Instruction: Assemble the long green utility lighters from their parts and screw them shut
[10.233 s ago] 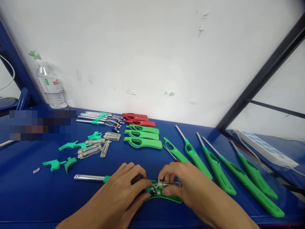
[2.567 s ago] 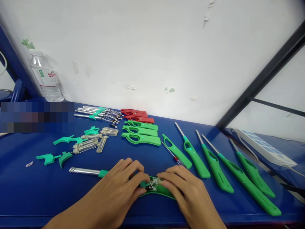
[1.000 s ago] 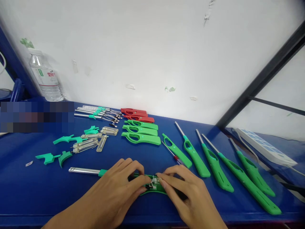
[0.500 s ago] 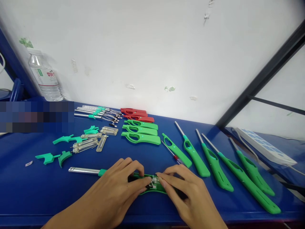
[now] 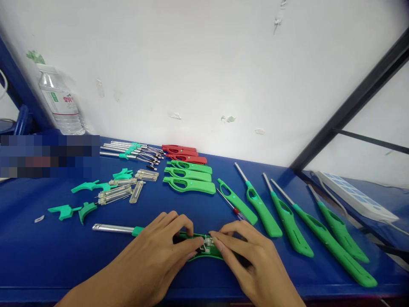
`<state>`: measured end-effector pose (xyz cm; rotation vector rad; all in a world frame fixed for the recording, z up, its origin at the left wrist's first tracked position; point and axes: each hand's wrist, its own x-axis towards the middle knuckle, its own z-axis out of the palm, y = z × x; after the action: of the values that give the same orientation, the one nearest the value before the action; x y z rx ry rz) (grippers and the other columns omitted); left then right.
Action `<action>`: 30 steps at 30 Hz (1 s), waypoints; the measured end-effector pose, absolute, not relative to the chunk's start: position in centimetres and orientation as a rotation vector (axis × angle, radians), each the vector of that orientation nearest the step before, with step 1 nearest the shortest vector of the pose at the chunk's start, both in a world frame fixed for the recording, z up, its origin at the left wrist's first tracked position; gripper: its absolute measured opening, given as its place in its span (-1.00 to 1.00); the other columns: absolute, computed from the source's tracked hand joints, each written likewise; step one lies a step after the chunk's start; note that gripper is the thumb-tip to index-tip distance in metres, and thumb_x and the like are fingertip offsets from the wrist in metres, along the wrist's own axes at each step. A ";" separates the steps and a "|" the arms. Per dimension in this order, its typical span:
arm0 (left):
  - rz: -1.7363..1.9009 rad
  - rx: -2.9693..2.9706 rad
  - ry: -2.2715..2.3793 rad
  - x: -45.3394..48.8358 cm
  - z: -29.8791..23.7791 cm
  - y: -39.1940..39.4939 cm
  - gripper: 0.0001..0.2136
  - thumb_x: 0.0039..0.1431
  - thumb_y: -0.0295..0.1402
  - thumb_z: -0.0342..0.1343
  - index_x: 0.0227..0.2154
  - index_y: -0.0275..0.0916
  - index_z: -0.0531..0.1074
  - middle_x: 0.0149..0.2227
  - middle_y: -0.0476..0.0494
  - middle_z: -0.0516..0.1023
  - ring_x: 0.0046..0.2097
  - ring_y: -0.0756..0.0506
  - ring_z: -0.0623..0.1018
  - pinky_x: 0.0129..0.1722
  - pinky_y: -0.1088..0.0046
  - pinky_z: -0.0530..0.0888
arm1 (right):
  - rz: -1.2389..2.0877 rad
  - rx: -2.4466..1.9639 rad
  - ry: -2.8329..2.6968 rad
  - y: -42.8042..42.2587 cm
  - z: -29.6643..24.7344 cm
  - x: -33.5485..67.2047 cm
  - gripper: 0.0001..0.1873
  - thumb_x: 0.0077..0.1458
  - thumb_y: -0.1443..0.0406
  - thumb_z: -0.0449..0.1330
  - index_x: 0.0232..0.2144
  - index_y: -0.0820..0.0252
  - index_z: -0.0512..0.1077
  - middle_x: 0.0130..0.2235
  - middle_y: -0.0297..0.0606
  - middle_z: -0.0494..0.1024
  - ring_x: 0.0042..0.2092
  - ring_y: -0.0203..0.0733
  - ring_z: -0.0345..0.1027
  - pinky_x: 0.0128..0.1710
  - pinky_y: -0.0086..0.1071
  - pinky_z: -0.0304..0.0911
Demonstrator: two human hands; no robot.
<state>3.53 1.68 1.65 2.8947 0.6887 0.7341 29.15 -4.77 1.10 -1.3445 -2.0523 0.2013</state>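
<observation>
An open green lighter shell point(image 5: 209, 252) lies on the blue table point(image 5: 38, 256) near the front edge, with small metal and clear parts inside it. Its silver nozzle tube point(image 5: 111, 229) sticks out to the left. My left hand point(image 5: 159, 251) curls over the shell's left half, fingertips pressing on the inner parts. My right hand point(image 5: 249, 260) covers the right half, its fingertips pinched at the same small parts in the middle. Most of the shell is hidden under both hands.
Several finished green lighters point(image 5: 287, 219) lie in a row to the right, with a small red screwdriver point(image 5: 231, 207). Green shells point(image 5: 188, 185) and red shells point(image 5: 183, 154) sit behind. Teal triggers point(image 5: 83, 187), clear tanks point(image 5: 115, 194), nozzle tubes point(image 5: 128, 151) and a water bottle point(image 5: 60, 104) are left. A power strip point(image 5: 354, 198) lies right.
Over ten seconds my right hand slid left along the shell, covering the clear tank seen earlier. In the last second both hands have barely moved.
</observation>
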 end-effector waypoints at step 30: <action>0.734 2.780 0.725 3.2 0.9 1.7 -0.65 0.60 -0.50 0.05 0.27 0.00 0.49 0.06 -0.08 0.64 0.00 -0.21 0.69 0.23 0.05 0.55 | -0.031 -1.341 -2.055 -4.8 1.1 29.2 -0.68 0.54 0.30 0.19 0.08 -0.02 0.76 -0.03 -0.21 0.76 -0.19 -0.11 0.68 -0.17 -0.25 0.60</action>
<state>3.22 1.70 0.88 2.7802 0.7250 0.7338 29.25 -4.77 1.14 -1.3414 -2.0550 -0.0307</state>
